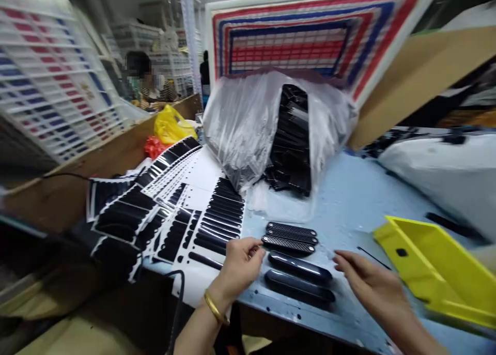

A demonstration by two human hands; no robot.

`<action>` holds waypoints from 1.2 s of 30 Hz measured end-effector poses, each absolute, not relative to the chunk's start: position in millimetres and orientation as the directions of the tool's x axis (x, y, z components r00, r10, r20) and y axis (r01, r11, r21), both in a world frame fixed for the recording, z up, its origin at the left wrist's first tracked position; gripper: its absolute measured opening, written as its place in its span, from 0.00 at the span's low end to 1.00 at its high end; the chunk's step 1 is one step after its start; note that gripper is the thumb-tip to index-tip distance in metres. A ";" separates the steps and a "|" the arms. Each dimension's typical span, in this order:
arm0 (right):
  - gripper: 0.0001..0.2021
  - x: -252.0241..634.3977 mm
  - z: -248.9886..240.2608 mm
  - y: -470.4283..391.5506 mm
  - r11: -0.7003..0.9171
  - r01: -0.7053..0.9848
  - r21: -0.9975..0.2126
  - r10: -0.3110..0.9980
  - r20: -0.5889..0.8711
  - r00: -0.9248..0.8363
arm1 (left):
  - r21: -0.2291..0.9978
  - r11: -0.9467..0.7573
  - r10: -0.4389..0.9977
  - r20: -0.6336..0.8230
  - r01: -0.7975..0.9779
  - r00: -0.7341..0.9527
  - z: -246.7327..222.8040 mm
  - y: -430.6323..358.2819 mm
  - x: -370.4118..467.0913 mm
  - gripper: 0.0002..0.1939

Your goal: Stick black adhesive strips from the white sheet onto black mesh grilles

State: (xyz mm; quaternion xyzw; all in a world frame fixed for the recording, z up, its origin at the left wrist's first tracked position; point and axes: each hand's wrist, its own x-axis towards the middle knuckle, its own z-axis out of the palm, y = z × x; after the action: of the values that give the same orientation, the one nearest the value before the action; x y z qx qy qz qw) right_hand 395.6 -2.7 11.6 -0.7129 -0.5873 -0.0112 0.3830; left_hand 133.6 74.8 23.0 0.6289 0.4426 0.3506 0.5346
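Translucent plastic bag [240, 130]: black strips [292, 156] inside. In front of bag: textured black bars [289, 244], glossy round-ended bars [300, 267]. Left hand [244, 263], right hand [374, 280] flank bars; grip on anything: cannot tell.

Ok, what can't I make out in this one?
All in the head view:
Whether the left hand holds anything: its own curled fingers hide the grip.
Most contents of the plastic bag: its cloudy side covers them.
The yellow bin's far end: cut off by the right edge.
What the person in stripes handles: too small and blurred.
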 end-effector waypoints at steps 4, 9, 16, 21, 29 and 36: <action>0.11 364.1 34.7 -8.7 0.234 0.891 -0.390 0.757 0.648 0.085 | 0.818 -0.345 0.938 0.290 0.460 0.188 29.0 54.4 59.1 0.12; 0.06 291.2 42.1 -12.9 0.597 0.727 -0.340 0.698 0.667 -0.261 | 0.739 0.090 0.905 0.219 0.668 -0.365 -12.9 40.4 -25.9 0.23; 0.05 220.1 18.7 16.8 0.599 0.682 -0.418 0.791 0.440 -0.425 | 0.963 0.265 0.961 -0.268 -0.053 -0.063 -35.3 4.4 -17.4 0.23; 0.07 206.6 -0.5 12.5 0.606 0.647 -0.462 0.791 0.435 -0.431 | 0.852 0.480 0.877 -0.467 -0.210 0.108 -20.6 -22.6 -14.1 0.19; 0.07 200.9 4.3 12.9 0.578 0.606 -0.546 0.816 0.365 -0.449 | 0.773 0.405 0.911 -0.389 -0.488 0.139 -8.2 -9.3 14.7 0.16; 0.12 196.0 17.9 16.8 0.430 0.499 -0.752 0.873 0.204 -0.443 | 0.807 0.377 0.926 -0.343 -0.455 0.158 15.4 2.0 27.2 0.09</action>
State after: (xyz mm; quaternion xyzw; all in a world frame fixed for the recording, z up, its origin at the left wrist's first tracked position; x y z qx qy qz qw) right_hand 196.0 16.8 17.9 -0.4339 -0.7905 0.3111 0.3001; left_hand 27.2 2.0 15.4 0.2741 0.4297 0.4862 0.7098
